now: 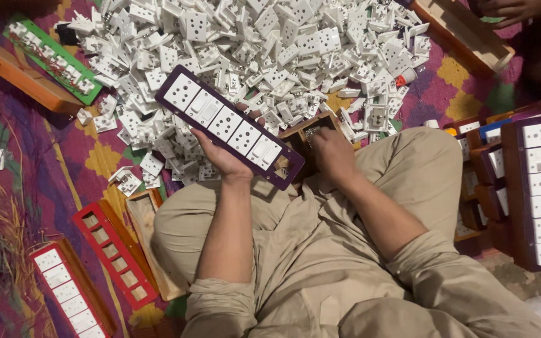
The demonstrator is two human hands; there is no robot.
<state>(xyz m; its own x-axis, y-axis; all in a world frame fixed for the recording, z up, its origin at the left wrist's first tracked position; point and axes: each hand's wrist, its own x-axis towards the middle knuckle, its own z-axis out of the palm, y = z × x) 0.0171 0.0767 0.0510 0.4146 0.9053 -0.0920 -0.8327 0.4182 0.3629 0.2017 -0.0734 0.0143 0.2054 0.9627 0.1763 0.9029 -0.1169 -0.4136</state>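
The patterned mat covers the floor, w/ a big heap of white socket & switch modules spread across its top middle. At the mat's right edge stands a stack of filled dark boards; near the bottom left corner lie a red frame w/ empty slots & a red frame part-filled w/ white pieces. A green strip lies at the top left.

The person sits cross-legged at bottom centre. Left hand is closed round a purple extension-board faceplate, held slanted above the lap, most slots filled w/ white modules, one end slot empty. Right hand, fingers curled, reaches into a small brown box just beside the faceplate's lower end; can't tell what it grips.
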